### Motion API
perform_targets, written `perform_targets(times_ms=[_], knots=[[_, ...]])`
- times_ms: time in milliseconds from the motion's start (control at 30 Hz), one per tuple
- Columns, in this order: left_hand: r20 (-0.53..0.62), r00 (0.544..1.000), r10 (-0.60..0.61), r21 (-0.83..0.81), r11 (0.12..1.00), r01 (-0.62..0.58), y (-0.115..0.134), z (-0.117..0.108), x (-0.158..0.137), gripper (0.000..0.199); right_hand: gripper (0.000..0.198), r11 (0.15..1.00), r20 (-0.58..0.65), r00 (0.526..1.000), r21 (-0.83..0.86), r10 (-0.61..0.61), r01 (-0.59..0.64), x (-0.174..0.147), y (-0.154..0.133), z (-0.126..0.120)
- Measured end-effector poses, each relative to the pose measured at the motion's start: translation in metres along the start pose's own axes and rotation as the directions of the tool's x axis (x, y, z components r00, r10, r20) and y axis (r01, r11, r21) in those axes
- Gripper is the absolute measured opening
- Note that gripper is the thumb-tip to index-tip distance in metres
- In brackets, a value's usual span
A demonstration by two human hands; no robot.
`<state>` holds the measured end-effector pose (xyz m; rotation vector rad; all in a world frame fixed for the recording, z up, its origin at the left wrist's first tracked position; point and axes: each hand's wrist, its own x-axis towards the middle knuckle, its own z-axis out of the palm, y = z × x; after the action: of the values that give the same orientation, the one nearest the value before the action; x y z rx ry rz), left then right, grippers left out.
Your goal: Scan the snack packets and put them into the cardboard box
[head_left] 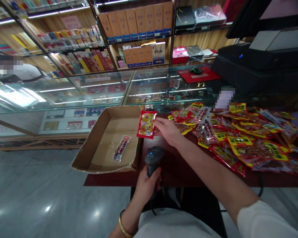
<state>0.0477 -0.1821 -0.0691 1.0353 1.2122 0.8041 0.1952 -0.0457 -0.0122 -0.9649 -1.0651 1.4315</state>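
Observation:
My left hand point(149, 183) is wrapped round the handle of a dark barcode scanner point(154, 155), its head pointing up near the counter's front edge. Between the thumb and fingers of my right hand point(167, 130) is a red and yellow snack packet point(147, 124), held at the right rim of an open cardboard box point(104, 127). Inside the box lies one slim clear-and-dark snack packet point(121, 149). To the right of my right hand spreads a heap of red and yellow snack packets point(248, 142), with several slim silvery ones among them.
The dark red wooden counter point(109, 179) carries the box and the heap. Behind it runs a glass display case point(96, 89). A black machine with a screen point(260, 66) and a mouse point(196, 70) on a red mat are at the back right. A person point(27, 71) is at the far left.

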Motion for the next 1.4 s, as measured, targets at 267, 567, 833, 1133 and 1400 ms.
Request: perform_targets(times_ms=[267,567,833,1133,1400], knots=[[-0.039,0.999,0.002,0.016,1.0,-0.001,-0.008,-0.002,0.001,0.044,0.035,0.732,0.065,0.963,-0.636,-0.263,0.243,0.026,0.008,-0.004],[-0.026,1.0,0.015,0.108,0.994,-0.012,-0.006,0.001,0.002,0.035,0.057,0.023,-0.433,0.702,-0.859,-0.565,-0.512,-0.012,-0.031,-0.175],[-0.018,1.0,0.009,0.079,0.997,-0.008,-0.004,0.001,0.0,0.037,0.064,0.034,-0.364,0.755,-0.91,-0.545,-0.414,-0.03,-0.025,-0.192],[-0.029,0.999,0.026,0.061,0.998,-0.024,-0.005,0.001,-0.003,0.031,0.052,0.766,-0.201,0.914,-0.623,-0.353,0.159,-0.054,0.015,-0.134],[-0.036,0.999,0.019,0.187,0.982,-0.012,0.0,0.004,-0.006,0.028,0.043,0.832,-0.121,0.98,-0.551,-0.161,0.069,-0.061,0.049,-0.123]])
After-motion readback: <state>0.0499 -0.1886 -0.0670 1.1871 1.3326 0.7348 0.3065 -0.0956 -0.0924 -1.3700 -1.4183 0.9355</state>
